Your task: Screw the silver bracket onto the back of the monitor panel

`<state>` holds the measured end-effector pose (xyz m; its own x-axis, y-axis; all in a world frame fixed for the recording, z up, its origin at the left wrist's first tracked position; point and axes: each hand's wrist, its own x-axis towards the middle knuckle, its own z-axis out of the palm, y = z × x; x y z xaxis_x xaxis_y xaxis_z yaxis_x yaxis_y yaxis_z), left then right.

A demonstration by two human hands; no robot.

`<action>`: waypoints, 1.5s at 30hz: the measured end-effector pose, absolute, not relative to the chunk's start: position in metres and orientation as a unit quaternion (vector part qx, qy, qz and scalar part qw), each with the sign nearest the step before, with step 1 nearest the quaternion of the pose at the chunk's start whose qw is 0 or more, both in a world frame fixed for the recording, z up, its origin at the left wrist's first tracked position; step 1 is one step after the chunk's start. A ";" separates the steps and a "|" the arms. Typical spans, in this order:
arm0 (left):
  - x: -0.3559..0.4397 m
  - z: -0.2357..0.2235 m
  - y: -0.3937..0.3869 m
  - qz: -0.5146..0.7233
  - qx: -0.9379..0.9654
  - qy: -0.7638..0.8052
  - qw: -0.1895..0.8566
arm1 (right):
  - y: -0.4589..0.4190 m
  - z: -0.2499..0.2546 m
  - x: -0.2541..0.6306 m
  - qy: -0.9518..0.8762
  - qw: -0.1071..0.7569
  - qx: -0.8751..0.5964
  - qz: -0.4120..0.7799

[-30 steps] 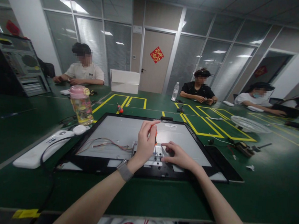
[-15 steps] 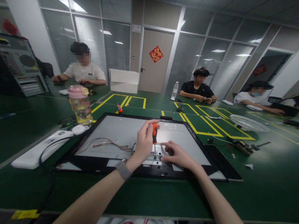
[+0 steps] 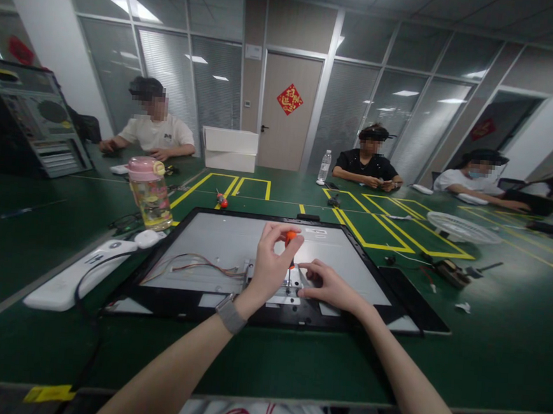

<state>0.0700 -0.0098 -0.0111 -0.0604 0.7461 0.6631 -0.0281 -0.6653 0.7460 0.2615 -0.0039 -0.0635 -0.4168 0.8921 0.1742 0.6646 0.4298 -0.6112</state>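
My left hand (image 3: 272, 261), with a grey watch on the wrist, is closed around the orange handle of a screwdriver (image 3: 291, 239). Its shaft points down to a silver metal bracket (image 3: 282, 300) on the back of a flat display panel (image 3: 226, 235). My right hand (image 3: 327, 286) grips the bracket's right edge, thumb and index finger apart with the other fingers curled. Thin wires (image 3: 200, 263) run left from the bracket across the panel. The screwdriver's tip is too small to make out clearly, and my left hand hides part of the bracket.
Left of the panel are a white power strip (image 3: 77, 274) and a pink-lidded bottle (image 3: 150, 194). A black flat piece (image 3: 413, 300) lies at its right. Farther off are a white box (image 3: 230, 149), a white round grille (image 3: 464, 228) and several seated people. A computer case (image 3: 34, 121) stands far left.
My left hand's fingers have shifted around the screwdriver handle, the thumb now crossing in front of it. The right hand stays in place at the bracket.
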 end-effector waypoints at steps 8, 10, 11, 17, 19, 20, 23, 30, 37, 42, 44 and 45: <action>0.070 -0.008 -0.009 0.657 0.592 0.300 0.358 | -0.004 -0.063 0.261 -0.808 0.246 -0.480 0.237; 0.069 -0.007 -0.008 0.665 0.588 0.303 0.347 | -0.004 -0.064 0.262 -0.807 0.245 -0.482 0.236; 0.069 -0.007 -0.008 0.670 0.590 0.306 0.332 | -0.004 -0.064 0.262 -0.807 0.244 -0.483 0.236; 0.069 -0.005 -0.010 0.672 0.605 0.318 0.284 | -0.004 -0.063 0.262 -0.808 0.241 -0.484 0.235; 0.068 -0.004 -0.012 0.665 0.601 0.315 0.312 | -0.004 -0.063 0.262 -0.808 0.241 -0.483 0.235; 0.068 -0.004 -0.012 0.663 0.597 0.313 0.327 | -0.004 -0.063 0.262 -0.808 0.241 -0.483 0.235; 0.068 -0.006 -0.012 0.657 0.589 0.302 0.359 | -0.004 -0.064 0.263 -0.810 0.239 -0.482 0.234; 0.069 -0.009 -0.007 0.649 0.639 0.287 0.299 | -0.003 -0.066 0.263 -0.812 0.245 -0.479 0.228; 0.067 -0.009 -0.006 0.632 0.631 0.288 0.345 | -0.003 -0.065 0.262 -0.813 0.241 -0.477 0.230; 0.068 -0.008 -0.005 0.615 0.638 0.274 0.372 | -0.004 -0.065 0.262 -0.811 0.239 -0.482 0.229; 0.069 -0.007 -0.006 0.631 0.645 0.287 0.323 | -0.003 -0.066 0.263 -0.811 0.243 -0.481 0.229; 0.069 -0.007 -0.007 0.638 0.645 0.297 0.299 | -0.003 -0.067 0.263 -0.810 0.246 -0.480 0.230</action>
<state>0.0686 -0.0074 -0.0072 0.0100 0.7642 0.6449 0.0007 -0.6449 0.7642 0.2628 -0.0031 -0.0666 -0.4192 0.8903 0.1778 0.6642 0.4342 -0.6085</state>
